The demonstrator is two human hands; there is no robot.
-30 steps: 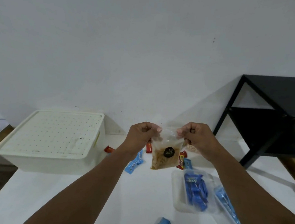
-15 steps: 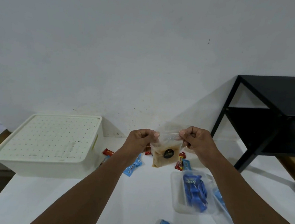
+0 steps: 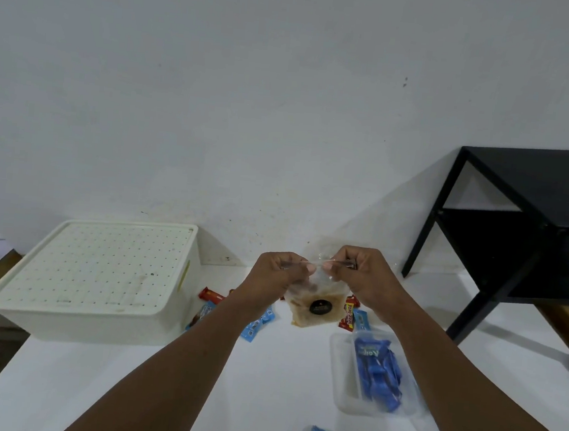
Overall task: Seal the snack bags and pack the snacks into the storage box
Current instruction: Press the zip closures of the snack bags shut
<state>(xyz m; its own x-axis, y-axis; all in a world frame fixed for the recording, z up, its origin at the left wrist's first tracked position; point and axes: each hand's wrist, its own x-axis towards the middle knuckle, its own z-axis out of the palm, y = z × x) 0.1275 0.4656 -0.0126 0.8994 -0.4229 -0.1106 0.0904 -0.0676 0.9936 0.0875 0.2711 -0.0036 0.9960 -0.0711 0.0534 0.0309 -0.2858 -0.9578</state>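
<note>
Head view. The snack bag (image 3: pixel 316 312), clear and holding a brown filling, hangs in the air to the right of the storage box (image 3: pixel 98 278), above the white table (image 3: pixel 106 389). The left hand (image 3: pixel 279 275) and the right hand (image 3: pixel 365 277) each pinch its top edge with curled fingers, thumbs close together over the closure strip. The storage box stands with its perforated lid on. To the right of the box, below the held bag, lies a second clear bag (image 3: pixel 375 374) filled with blue packets. Loose wrappers lie between the box and that bag, among them a red one (image 3: pixel 212 294) just beside the box wall and a blue one (image 3: pixel 256 323).

Risk: the strip probably is not pressed shut along its whole length. If a gap is left at either corner, the filling could spill once the bag is tipped or packed. A loose pinch could let the bag drop onto the wrappers. The lid must come off before anything is packed.

Writing: the round black label (image 3: pixel 320 307) on the held bag carries print too small to read. The white lettering on the blue packets and the yellow lettering on the red wrappers cannot be read with confidence.
</note>
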